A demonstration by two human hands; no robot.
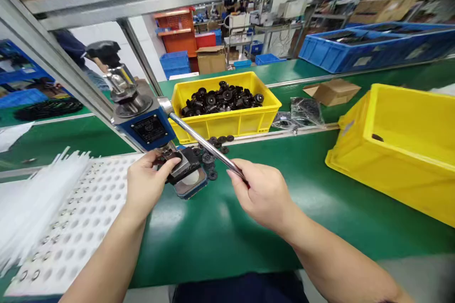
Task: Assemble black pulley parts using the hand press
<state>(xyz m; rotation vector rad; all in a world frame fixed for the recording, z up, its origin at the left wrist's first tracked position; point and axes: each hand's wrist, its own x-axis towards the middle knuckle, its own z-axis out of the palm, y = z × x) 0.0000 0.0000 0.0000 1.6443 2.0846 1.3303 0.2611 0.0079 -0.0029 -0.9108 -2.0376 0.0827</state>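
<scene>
A blue hand-operated arbor press [142, 125] stands at the left of the green bench, topped by a black knob. My right hand [265, 194] is wrapped round the end of its metal lever [204, 142], which slants down toward me. Under the ram, my left hand [147, 182] is closed, thumb and fingers pinching a small black round part [175, 156] at the press's metal fixture [185, 164]. The fingers partly hide that part. Beside the press base lie several loose black discs [209, 157].
Behind the press stands a yellow bin [223, 125] of black wheel-like parts. Another yellow bin [394, 161] is at the right. On the left lie a white perforated tray [83, 218] with small rings and white strips [46, 203]. Blue crates [334, 54] sit at the back.
</scene>
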